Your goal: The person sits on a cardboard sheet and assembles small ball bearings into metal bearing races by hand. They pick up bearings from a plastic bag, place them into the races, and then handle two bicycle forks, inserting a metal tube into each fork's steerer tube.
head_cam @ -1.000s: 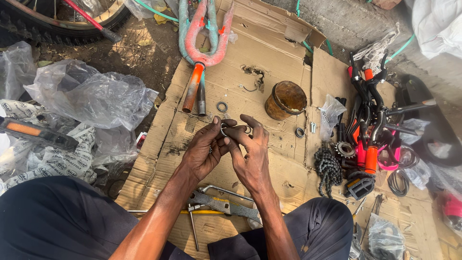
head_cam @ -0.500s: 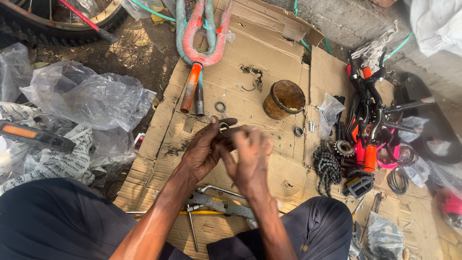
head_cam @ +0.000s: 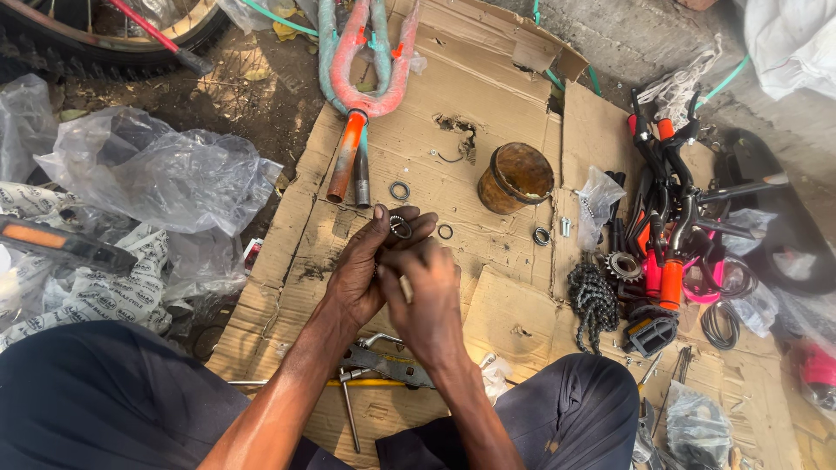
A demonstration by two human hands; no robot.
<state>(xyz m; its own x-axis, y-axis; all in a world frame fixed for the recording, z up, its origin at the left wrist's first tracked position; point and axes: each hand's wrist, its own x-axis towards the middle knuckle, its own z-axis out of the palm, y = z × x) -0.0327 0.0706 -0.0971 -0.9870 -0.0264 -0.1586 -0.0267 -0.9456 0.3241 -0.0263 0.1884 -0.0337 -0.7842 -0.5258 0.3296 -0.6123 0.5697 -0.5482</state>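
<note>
Two hands over the flattened cardboard (head_cam: 514,322), mid-sheet: left hand (head_cam: 361,274) pinches one small metal bearing ring (head_cam: 401,228) at its fingertips; right hand (head_cam: 427,296) is curled beside it, grip unclear. Three loose steel rings, one rusty round tin (head_cam: 515,177), one greasy chain (head_cam: 594,300) toward the right edge.

Bare cardboard (head_cam: 514,318) to my right, toward its right edge, free to pass. Ahead blocked: fork tubes (head_cam: 348,157), rusty tin (head_cam: 515,178), loose rings (head_cam: 400,191). Chain (head_cam: 594,300) and parts pile (head_cam: 666,235) crowd the right edge; plastic bags (head_cam: 157,178) the left.
</note>
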